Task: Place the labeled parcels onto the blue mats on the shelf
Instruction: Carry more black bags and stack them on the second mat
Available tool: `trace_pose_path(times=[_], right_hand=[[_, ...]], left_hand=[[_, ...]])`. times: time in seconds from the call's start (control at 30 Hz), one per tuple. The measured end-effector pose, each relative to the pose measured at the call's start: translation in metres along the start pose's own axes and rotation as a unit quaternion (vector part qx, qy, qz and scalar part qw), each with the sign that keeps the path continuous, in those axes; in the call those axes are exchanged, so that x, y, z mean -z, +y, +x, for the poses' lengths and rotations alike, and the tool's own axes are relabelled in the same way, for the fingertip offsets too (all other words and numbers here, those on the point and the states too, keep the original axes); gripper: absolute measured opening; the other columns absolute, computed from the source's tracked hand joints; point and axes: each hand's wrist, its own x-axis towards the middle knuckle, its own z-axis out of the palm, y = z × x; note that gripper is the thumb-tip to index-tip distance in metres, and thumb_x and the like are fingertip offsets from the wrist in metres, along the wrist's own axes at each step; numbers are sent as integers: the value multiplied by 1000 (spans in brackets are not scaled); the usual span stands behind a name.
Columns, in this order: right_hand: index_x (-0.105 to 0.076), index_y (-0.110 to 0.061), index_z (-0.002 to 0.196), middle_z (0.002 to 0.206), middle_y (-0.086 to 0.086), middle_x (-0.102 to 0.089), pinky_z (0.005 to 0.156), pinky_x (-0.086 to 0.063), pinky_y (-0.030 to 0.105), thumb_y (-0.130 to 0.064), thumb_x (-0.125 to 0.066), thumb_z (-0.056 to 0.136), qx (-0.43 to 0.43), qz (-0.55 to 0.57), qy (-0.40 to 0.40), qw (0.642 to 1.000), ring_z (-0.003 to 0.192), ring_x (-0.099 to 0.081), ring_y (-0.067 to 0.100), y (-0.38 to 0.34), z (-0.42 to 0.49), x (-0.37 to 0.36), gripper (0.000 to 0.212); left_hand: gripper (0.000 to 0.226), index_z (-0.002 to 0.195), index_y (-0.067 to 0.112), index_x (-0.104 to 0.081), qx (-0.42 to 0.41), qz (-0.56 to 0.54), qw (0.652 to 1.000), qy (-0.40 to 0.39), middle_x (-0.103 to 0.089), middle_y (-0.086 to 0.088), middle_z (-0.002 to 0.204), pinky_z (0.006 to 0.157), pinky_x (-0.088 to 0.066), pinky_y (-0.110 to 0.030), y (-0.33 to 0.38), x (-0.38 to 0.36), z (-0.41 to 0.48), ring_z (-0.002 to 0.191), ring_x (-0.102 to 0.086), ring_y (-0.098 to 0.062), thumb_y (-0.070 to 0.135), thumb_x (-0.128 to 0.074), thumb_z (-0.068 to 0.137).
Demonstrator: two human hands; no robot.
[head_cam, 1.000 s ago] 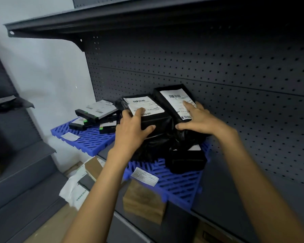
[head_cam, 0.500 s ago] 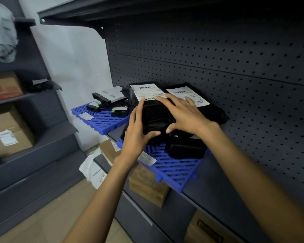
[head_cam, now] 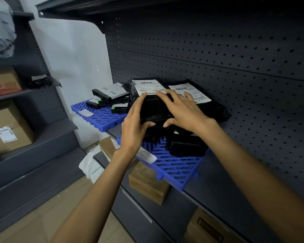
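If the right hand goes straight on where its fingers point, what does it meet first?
The right hand would slide onto the white label of the parcel under it. Behind that probably comes the pegboard, though depth is unclear.

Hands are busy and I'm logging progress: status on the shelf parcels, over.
Status: left hand grips labeled parcel by its side; right hand flat on top. Parcel on near blue mat. Crowding it: smaller black parcel in front, second labeled parcel behind.
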Motion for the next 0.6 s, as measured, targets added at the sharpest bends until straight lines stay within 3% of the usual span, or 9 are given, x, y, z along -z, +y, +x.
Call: trace_pose_path(times=[0.2, 0.37, 0.47, 0.6], right_hand=[[-12, -26, 156, 157, 7, -24, 114, -27, 47, -40, -74, 83, -4, -11, 63, 998, 133, -42, 32, -20, 20, -1, 97], [-15, -35, 154, 157, -4, -19, 97, -48, 47, -35, -79, 78, -50, 95, 66, 992, 125, -46, 29, -46, 37, -16, 99], [-16, -36, 153, 159, -7, -8, 93, -53, 43, -25, -86, 72, -80, 159, 65, 982, 106, -59, 24, -61, 40, -32, 107], [-18, -40, 150, 157, -8, -6, 91, -50, 43, -19, -88, 69, -129, 180, 79, 972, 96, -62, 22, -75, 49, -40, 110]], left_hand=[[88, 144, 46, -32, 0, -35, 999, 0, -60, 15, 127, 95, -53, -28, -24, 22, 23, 112, -57, -1, 14, -79, 77], [86, 145, 34, -35, 4, -118, 991, -55, -53, 15, 136, 101, -52, -39, -65, 42, 35, 124, -51, -1, 18, -82, 75], [93, 150, 33, -28, 0, -117, 988, -98, -48, 17, 141, 104, -49, -28, -87, 43, 38, 128, -48, -1, 26, -83, 74], [100, 152, 41, -20, -6, -96, 989, -114, -55, 9, 136, 88, -43, -13, -102, 40, 48, 119, -52, -5, 23, -83, 76]])
